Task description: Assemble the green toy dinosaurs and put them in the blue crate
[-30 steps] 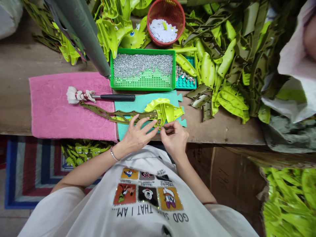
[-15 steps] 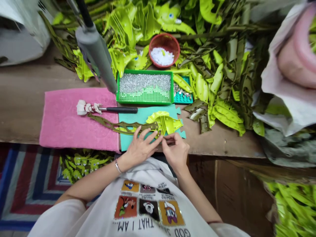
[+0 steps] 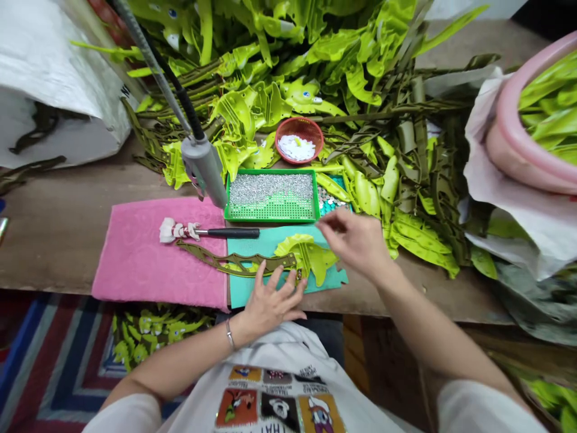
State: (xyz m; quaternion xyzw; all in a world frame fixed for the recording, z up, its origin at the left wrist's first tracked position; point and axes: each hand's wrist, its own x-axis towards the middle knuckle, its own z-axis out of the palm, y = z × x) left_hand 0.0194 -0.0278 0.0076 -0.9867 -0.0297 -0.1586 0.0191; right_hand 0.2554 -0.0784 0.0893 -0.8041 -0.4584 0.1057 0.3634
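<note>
**Piled High in Lime and Olive**

At ten o'clock, we are seeing a pink towel (image 3: pixel 130 252) lying on a wooden bench (image 3: pixel 54 258), with a black-handled tool (image 3: pixel 234 233) resting on it. At eleven o'clock, an olive plastic strip (image 3: pixel 234 263) is stretching across onto a teal mat (image 3: pixel 331 278), joining a lime-green plastic part (image 3: pixel 313 257) at its right end. The left hand (image 3: pixel 270 307) is lying spread open, fingertips touching the strip, with no clear hold on it. At one o'clock, the right hand (image 3: pixel 354 240) is hovering above the mat, fingers loosely curled and holding nothing we can see. Beyond, a green tray (image 3: pixel 270 220) of silver rivets is sitting at twelve o'clock.
</note>
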